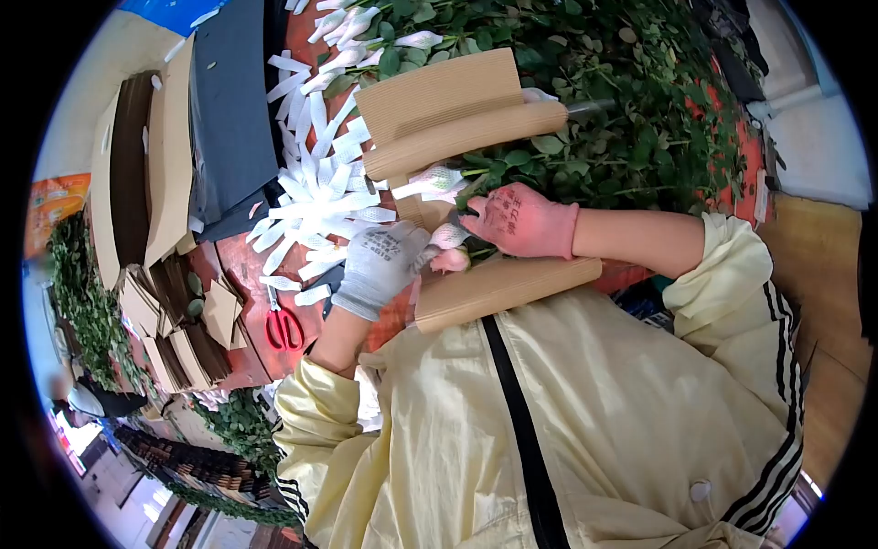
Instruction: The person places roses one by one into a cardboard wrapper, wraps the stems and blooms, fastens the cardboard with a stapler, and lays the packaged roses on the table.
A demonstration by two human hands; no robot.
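My left hand (380, 263), in a pale grey knit glove, has its fingers bent against a rose bud (448, 236) in white netting. Just below that bud is a second, pinker rose bud (450, 261). My right hand (523, 222), in a pink glove with dark print, is curled closed at the stem side of these roses; the stems are hidden beneath it. A corrugated cardboard sheet (508, 291) curves up along the near side, against my jacket. Beyond my hands lies another netted rose (434, 181), beside a rolled cardboard wrap (466, 137).
White netting sleeves (315, 197) are heaped on the red table left of my hands. Red-handled scissors (284, 328) lie near the table edge. Leafy rose stems (622, 110) cover the far right. Cardboard stacks (169, 156) and a dark sheet (233, 101) stand left.
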